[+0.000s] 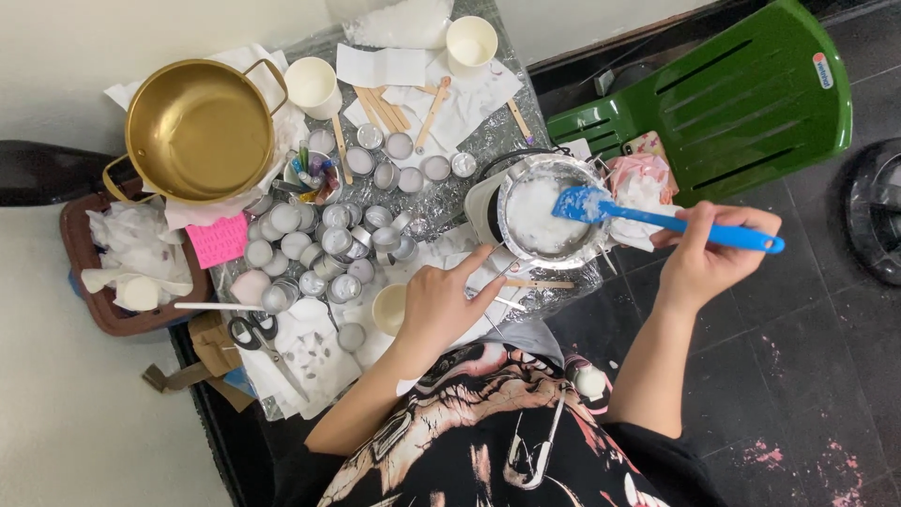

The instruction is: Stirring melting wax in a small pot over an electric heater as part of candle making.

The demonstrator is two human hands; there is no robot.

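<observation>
A foil-covered bench (469,150) crowded with small tin cups (324,239) — at its right end stands a metal pot (549,211) of white wax. The right hand (709,253) has its fingers closed around a blue spatula (657,218), blade in the pot; the left hand (446,300) rests just beside the pot — fingers loosely open.

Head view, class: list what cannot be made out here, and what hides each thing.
- Metal pot: its base, hidden by its own rim and white contents.
- Left hand: its palm, turned down.
- Small metal cups: contents, too small.
- Black object: cut off by the right edge.
</observation>
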